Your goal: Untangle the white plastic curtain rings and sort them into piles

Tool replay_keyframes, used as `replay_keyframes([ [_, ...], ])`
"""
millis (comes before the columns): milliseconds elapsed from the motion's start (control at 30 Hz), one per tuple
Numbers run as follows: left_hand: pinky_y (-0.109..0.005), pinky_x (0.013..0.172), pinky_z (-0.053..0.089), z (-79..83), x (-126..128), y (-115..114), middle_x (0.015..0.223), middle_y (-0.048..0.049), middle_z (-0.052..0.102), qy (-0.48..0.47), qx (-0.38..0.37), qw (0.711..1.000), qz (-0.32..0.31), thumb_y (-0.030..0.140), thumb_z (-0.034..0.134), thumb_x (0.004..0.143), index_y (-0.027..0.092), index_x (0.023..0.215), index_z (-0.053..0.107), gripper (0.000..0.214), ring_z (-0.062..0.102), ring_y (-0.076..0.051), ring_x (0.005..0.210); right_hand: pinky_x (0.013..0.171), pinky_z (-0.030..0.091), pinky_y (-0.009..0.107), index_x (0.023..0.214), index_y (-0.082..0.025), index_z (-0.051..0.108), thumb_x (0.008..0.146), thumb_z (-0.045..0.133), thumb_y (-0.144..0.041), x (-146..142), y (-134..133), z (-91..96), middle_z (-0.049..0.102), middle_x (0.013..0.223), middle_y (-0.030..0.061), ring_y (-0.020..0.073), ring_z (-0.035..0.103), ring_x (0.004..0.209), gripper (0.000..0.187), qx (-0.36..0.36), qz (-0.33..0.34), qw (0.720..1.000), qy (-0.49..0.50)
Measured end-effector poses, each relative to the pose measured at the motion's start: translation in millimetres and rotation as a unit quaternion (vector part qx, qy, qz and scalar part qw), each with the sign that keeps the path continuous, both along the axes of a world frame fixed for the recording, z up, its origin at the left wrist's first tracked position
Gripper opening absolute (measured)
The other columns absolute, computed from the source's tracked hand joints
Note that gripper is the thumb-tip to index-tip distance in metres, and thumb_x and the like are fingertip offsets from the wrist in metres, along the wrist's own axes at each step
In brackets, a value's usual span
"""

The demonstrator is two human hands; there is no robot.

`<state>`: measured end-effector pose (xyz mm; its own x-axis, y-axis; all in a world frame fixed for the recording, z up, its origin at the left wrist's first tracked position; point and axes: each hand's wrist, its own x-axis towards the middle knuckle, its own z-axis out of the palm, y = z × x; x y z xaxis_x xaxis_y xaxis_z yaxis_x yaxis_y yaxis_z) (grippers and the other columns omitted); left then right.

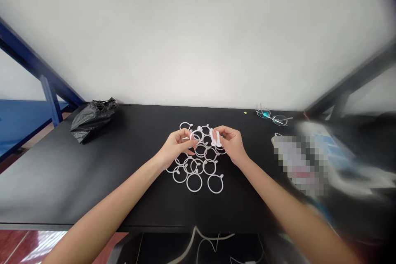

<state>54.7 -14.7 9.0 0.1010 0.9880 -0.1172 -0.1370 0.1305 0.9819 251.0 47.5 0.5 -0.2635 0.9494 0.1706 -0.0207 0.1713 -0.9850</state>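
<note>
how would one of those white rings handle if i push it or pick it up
The white rings look thin and plastic, so probably light and fairly stiff. Lying flat on the black table, one would likely slide, not roll. Their small tabs may snag overlapping neighbours.

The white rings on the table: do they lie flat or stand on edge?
Flat. The rings on the table show full outlines, some overlapping; only those pinched by the left hand and right hand are lifted.

Pixelated patch [301,165] on desk [123,181], right side: contents unreadable, surroundings smeared. Some rings [196,166] hidden behind left hand [176,146]. White piece [215,138] in right hand [233,145]: shape unclear. Yellow speck [245,112]: too small.
</note>
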Motion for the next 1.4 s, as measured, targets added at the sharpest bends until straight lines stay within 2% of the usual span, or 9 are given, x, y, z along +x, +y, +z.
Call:
replay_keyframes([
  [167,-0.019,0.057,0.055,5.0,1,-3,0.085,-0.0008,0.063,0.001,0.015,1.0,0.004,0.028,0.076,0.077,0.016,0.079,0.054,0.025,0.067,-0.015,0.082,0.04,0.028,0.021,0.064,-0.016,0.065,0.066,0.079,-0.048,1,-2,4.2,0.053,0.053,-0.0033,0.0057,0.037,0.043,0.034,-0.068,0.014,0.997,-0.011],
  [367,-0.026,0.067,0.059,4.6,7,-4,0.097,-0.0075,0.068,0.005,0.044,0.998,-0.034,0.033,0.073,0.08,0.014,0.081,0.059,0.023,0.067,-0.021,0.095,0.037,0.02,0.021,0.06,-0.015,0.064,0.061,0.082,-0.045,-3,-9,10.3,0.05,0.047,-0.0041,0.004,0.032,0.039,0.035,-0.081,0.063,0.993,-0.058],
  [600,-0.023,0.06,0.055,-5.8,13,-8,0.094,-0.0073,0.067,0.086,0.122,0.986,-0.072,0.031,0.081,0.072,0.016,0.09,0.066,0.028,0.067,-0.022,0.092,0.036,0.021,0.02,0.048,-0.018,0.051,0.07,0.071,-0.039,-5,-15,8.9,0.041,0.037,-0.0067,0.0039,0.03,0.035,0.036,-0.079,0.073,0.988,-0.108],
  [733,-0.021,0.052,0.049,-6.9,16,-10,0.081,-0.0045,0.065,0.12,0.136,0.982,-0.057,0.033,0.076,0.078,0.015,0.085,0.068,0.021,0.064,-0.015,0.07,0.037,0.021,0.019,0.044,-0.017,0.048,0.073,0.068,-0.036,-5,-16,6.6,0.041,0.037,-0.0062,0.0038,0.031,0.035,0.04,-0.065,0.101,0.984,-0.129],
  [833,-0.02,0.049,0.047,-6.9,15,-10,0.084,-0.0035,0.062,0.124,0.139,0.981,-0.046,0.033,0.074,0.08,0.014,0.081,0.069,0.02,0.062,-0.01,0.062,0.038,0.023,0.02,0.043,-0.017,0.047,0.076,0.065,-0.034,-5,-16,6.4,0.043,0.036,-0.0052,0.0043,0.034,0.034,0.041,-0.057,0.129,0.98,-0.14],
  [1100,-0.017,0.049,0.045,-6.1,16,-11,0.087,-0.0042,0.062,0.118,0.141,0.982,-0.04,0.031,0.081,0.073,0.015,0.077,0.067,0.022,0.064,-0.012,0.072,0.044,0.029,0.021,0.052,-0.016,0.054,0.075,0.065,-0.029,-7,-19,1.2,0.047,0.047,-0.0046,0.006,0.039,0.044,0.028,-0.015,0.125,0.985,-0.118],
  [1233,-0.017,0.048,0.041,-7.0,17,-10,0.078,-0.0026,0.064,0.095,0.117,0.988,-0.015,0.03,0.081,0.073,0.015,0.077,0.059,0.027,0.063,-0.012,0.069,0.045,0.035,0.021,0.071,-0.017,0.06,0.074,0.068,-0.03,-10,-23,1.2,0.058,0.06,-0.0031,0.0072,0.044,0.048,0.015,-0.019,0.1,0.991,-0.083],
  [1300,-0.016,0.048,0.039,-7.1,17,-8,0.073,-0.0005,0.063,0.075,0.105,0.992,0.002,0.029,0.081,0.073,0.015,0.075,0.052,0.032,0.061,-0.01,0.065,0.042,0.034,0.02,0.076,-0.018,0.061,0.074,0.07,-0.034,-11,-24,4.1,0.058,0.061,-0.0035,0.0069,0.044,0.045,0.018,-0.032,0.093,0.993,-0.069],
  [1400,-0.017,0.049,0.039,-6.0,14,-5,0.072,0.001,0.061,0.043,0.084,0.996,0.008,0.029,0.082,0.072,0.016,0.072,0.047,0.037,0.059,-0.008,0.063,0.039,0.032,0.022,0.07,-0.017,0.063,0.081,0.064,-0.045,-10,-25,8.9,0.052,0.052,-0.0041,0.0068,0.041,0.04,0.03,-0.038,0.095,0.992,-0.078],
])
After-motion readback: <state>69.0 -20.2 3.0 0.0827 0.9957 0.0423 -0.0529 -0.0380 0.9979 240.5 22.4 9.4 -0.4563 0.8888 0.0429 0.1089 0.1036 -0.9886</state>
